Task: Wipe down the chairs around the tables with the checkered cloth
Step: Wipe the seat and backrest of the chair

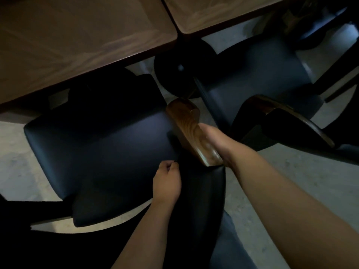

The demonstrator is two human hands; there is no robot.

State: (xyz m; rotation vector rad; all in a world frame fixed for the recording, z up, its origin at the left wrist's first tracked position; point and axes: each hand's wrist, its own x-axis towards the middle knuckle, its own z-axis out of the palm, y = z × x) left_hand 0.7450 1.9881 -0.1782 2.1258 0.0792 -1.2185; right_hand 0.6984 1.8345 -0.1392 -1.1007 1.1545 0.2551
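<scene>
The right hand point(213, 144) rests along the wooden armrest point(191, 131) of the near chair point(97, 144), fingers laid on its outer side, more a steadying hold than a firm grasp. The left hand point(168, 183) is low at the corner where the dark seat meets the padded backrest point(204, 191), its fingers curled in; the light is so poor that I cannot tell whether they pinch anything, and the checkered cloth does not show anywhere, so it may be bunched inside that fist or simply out of view. The chair is tucked partly under the table point(77, 45), with a second chair point(262, 74) close on the right and a round table base point(184, 68) between them. The main risk is wiping with little or no cloth on the surface: a balled-up rag in a tight fist would skim only a narrow strip and skip the seam, and the front of the seat under the table edge could be missed altogether. Leaning on the armrest could also shove the chair sideways into its neighbour. In such gloom, smears on the black upholstery would likely go unnoticed.
</scene>
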